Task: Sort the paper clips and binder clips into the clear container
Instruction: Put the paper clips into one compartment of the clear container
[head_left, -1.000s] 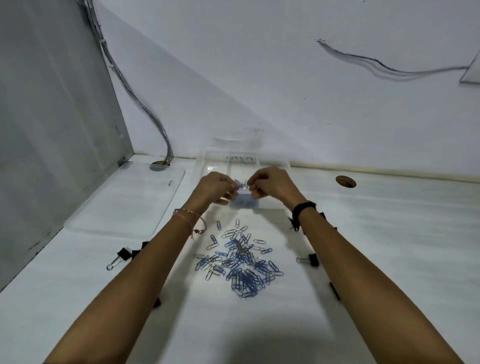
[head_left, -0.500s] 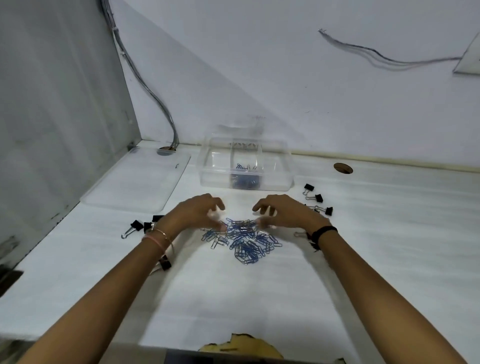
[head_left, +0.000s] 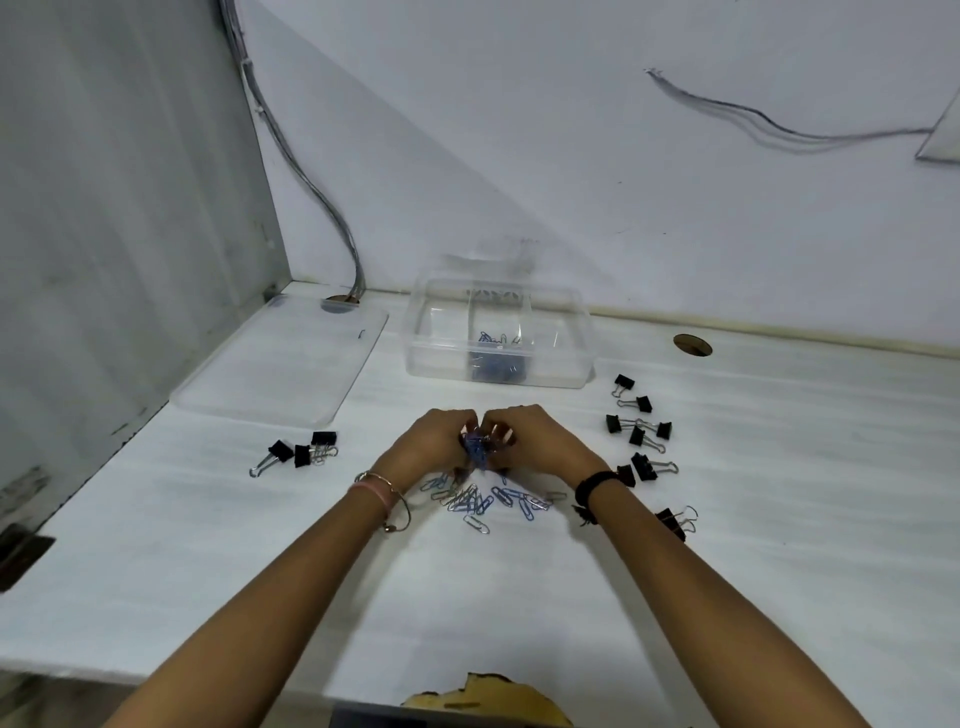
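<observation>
— While the bunch of blue paper clips sat pinched between my two hands, where did the clear container lie from it?

— Straight ahead of me, further back on the bench, well apart from my fingers, with its long side running across my view. A few blue clips already lay in its middle section.

— And which hand was closer?

— Neither, as far as I could judge. My left hand and right hand were pressed together knuckle to knuckle, fingers curled shut around the bunch, just above the loose paper clips scattered on the bench below my wrists.

— So the carry would go forward?

— Forward and slightly up over the near wall, I reckoned. The binder clips lay off to my right, with more binder clips to my left, all untouched and clear of that path.
</observation>
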